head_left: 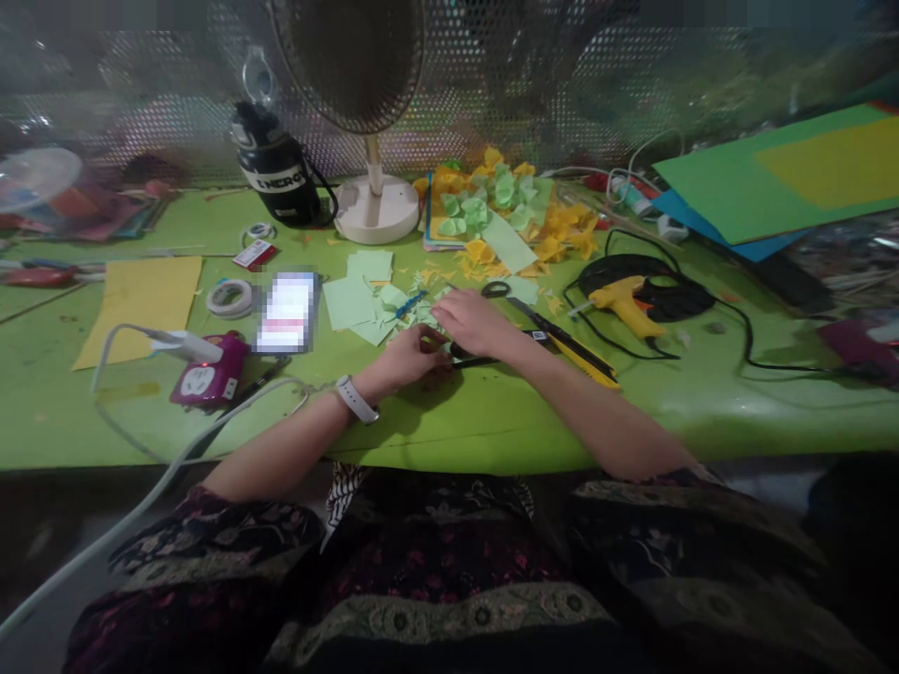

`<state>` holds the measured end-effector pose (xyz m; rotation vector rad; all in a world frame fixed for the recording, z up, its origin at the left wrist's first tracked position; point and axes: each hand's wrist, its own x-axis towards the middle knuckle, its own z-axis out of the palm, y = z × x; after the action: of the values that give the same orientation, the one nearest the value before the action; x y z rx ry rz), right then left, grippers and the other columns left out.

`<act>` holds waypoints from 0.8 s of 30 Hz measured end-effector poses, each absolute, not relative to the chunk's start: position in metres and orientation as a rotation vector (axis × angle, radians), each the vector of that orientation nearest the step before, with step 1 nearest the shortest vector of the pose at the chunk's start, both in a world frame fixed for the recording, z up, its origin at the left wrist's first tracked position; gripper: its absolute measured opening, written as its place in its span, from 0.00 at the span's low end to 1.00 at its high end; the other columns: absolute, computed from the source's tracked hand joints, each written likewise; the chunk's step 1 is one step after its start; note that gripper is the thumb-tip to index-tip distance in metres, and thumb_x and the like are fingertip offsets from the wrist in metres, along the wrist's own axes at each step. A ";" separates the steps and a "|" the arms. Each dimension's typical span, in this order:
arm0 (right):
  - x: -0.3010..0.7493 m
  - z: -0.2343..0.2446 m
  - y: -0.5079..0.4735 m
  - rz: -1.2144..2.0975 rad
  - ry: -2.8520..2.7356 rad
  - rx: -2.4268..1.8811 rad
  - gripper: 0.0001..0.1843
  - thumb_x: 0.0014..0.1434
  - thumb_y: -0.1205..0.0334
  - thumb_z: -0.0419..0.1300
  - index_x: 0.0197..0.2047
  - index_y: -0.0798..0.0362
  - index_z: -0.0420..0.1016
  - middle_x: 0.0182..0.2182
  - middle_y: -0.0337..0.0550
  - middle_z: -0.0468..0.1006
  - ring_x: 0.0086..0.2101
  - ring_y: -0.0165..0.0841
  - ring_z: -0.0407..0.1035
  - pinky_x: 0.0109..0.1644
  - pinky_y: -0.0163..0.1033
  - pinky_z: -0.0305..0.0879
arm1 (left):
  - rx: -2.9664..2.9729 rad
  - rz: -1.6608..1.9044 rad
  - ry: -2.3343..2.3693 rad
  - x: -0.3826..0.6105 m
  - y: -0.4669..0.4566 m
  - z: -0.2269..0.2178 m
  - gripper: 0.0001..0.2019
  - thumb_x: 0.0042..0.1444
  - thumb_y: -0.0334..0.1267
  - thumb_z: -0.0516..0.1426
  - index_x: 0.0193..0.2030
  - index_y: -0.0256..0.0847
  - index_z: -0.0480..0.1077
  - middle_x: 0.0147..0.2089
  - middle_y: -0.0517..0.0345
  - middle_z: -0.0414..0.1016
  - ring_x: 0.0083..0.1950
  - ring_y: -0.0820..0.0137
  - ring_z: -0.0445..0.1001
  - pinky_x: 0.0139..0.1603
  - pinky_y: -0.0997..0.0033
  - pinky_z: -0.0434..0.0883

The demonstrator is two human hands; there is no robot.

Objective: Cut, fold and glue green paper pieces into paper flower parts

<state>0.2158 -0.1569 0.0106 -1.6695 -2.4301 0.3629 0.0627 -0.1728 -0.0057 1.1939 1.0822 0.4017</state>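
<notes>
My left hand (pixel 414 358), with a white band on its wrist, rests low over the green table with fingers curled in a pinch. Whatever it holds is hidden. Close beside it, my right hand (pixel 467 318) bends down over light green paper scraps (pixel 386 309), fingers together; their tips and anything in them cannot be made out. A blue slender item (pixel 411 304) lies among the scraps by my fingers. Under my right wrist are a black-handled tool (pixel 484 359) and, farther right, a yellow and black cutter (pixel 582 360). Light green paper sheets (pixel 344 301) lie to the left.
Folded green and orange paper pieces (pixel 492 211) are heaped behind my hands. A fan (pixel 375 211) and black bottle (pixel 281 178) stand at the back. Left are a phone (pixel 285 314), tape roll (pixel 230 298) and purple power socket (pixel 211 374); right, a corded yellow glue gun (pixel 628 304).
</notes>
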 end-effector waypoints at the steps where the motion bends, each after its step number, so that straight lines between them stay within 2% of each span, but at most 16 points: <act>1: 0.216 0.011 -0.157 0.361 -2.433 -1.671 0.21 0.71 0.62 0.43 0.39 0.57 0.75 0.41 0.52 0.77 0.42 0.39 0.67 0.49 0.43 0.58 | 1.194 0.405 1.078 0.063 -0.173 -0.006 0.10 0.59 0.25 0.60 0.43 0.36 0.62 0.32 0.54 0.78 0.30 0.69 0.80 0.35 0.65 0.77; 11: 0.217 0.009 -0.156 0.350 -2.434 -1.660 0.21 0.71 0.61 0.43 0.39 0.56 0.76 0.41 0.51 0.77 0.43 0.39 0.67 0.50 0.43 0.58 | 1.187 0.404 1.072 0.061 -0.172 -0.006 0.12 0.58 0.26 0.61 0.44 0.36 0.62 0.33 0.52 0.79 0.29 0.69 0.80 0.34 0.66 0.77; 16: 0.217 0.001 -0.154 0.320 -2.434 -1.655 0.21 0.70 0.61 0.43 0.43 0.58 0.76 0.45 0.54 0.77 0.47 0.41 0.67 0.55 0.46 0.56 | 1.161 0.417 1.074 0.063 -0.173 -0.005 0.12 0.57 0.25 0.61 0.43 0.36 0.62 0.33 0.54 0.78 0.29 0.69 0.80 0.35 0.65 0.77; 20: 0.217 -0.005 -0.152 0.309 -2.417 -1.651 0.21 0.70 0.61 0.43 0.46 0.58 0.75 0.48 0.55 0.76 0.51 0.42 0.65 0.59 0.48 0.55 | 1.173 0.404 1.071 0.061 -0.171 -0.007 0.14 0.54 0.28 0.65 0.42 0.36 0.64 0.32 0.54 0.78 0.28 0.69 0.79 0.32 0.67 0.76; 24: 0.218 -0.006 -0.150 0.364 -2.418 -1.654 0.21 0.71 0.60 0.42 0.50 0.59 0.74 0.51 0.57 0.75 0.53 0.43 0.65 0.60 0.50 0.56 | 1.371 0.432 1.095 0.048 -0.159 -0.003 0.13 0.56 0.34 0.64 0.44 0.36 0.66 0.32 0.54 0.77 0.29 0.71 0.76 0.33 0.68 0.74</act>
<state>0.2176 -0.1501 -0.0064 -1.6540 -2.4185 0.3637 0.0484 -0.1594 -0.0027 1.3713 1.0955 0.4324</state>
